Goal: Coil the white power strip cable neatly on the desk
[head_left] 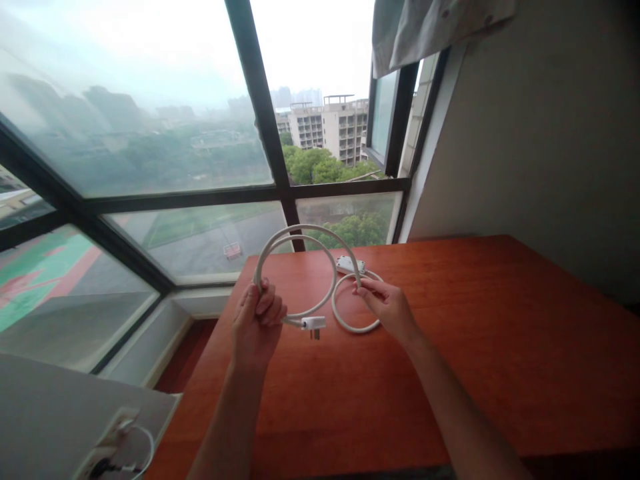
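Window panes with dark frames fill the far left and look out over a hazy town. Below them, at the bottom left corner, a white wall fitting with a thin lead plugged into it sits on a pale surface.

Next comes the left hand, raised above the near left part of the reddish-brown tabletop. Its fingers are curled tight around a white cord, bunching two strands together in the fist. From that grip the cord rises in a double loop that arches up in front of the window frame and comes down again toward the right. The plug hangs just beside the left hand at the bottom of the inner loop, its prongs pointing down, clear of the wood.

Further right, another turn of the cord lies as a ring on the tabletop. Behind it rests a white power strip, close to the window edge. The right hand pinches the cord between thumb and fingertips where the arch meets the ring, the other fingers loosely folded.

On the far right stands a plain grey wall, with a pale cloth hanging at the top.
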### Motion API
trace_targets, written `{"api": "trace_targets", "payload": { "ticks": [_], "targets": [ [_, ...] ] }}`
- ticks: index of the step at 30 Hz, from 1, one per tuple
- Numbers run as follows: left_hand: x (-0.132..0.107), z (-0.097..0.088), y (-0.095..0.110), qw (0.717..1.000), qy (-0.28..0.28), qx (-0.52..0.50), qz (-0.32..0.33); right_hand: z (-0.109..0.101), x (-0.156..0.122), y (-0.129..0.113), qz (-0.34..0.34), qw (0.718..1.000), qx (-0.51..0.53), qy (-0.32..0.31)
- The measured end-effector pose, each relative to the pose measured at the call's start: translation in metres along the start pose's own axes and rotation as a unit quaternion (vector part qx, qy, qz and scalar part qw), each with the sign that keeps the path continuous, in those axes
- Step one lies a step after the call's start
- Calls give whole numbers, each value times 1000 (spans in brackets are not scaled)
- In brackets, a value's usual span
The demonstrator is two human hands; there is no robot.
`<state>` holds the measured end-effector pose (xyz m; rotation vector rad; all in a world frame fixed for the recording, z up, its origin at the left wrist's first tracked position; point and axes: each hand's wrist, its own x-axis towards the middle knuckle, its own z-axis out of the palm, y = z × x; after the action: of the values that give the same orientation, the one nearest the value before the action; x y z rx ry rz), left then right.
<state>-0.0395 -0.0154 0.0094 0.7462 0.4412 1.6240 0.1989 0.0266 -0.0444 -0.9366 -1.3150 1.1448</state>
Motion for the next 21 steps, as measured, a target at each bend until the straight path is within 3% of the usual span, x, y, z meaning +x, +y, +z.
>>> {"api": "trace_targets", "payload": {
  "ticks": [4,10,15,21],
  "targets": [
    [1,10,-2,999,15,-13,29,11,2,4,-7,1000,-28,-6],
    [2,38,-18,995,11,31,96,45,-1,12,136,979,152,-7],
    [1,52,-29,989,-3,70,132,50,1,14,93,987,129,-13],
    [-6,48,-40,970,-3,167,175,45,3,26,104,988,117,-17]
  ]
}}
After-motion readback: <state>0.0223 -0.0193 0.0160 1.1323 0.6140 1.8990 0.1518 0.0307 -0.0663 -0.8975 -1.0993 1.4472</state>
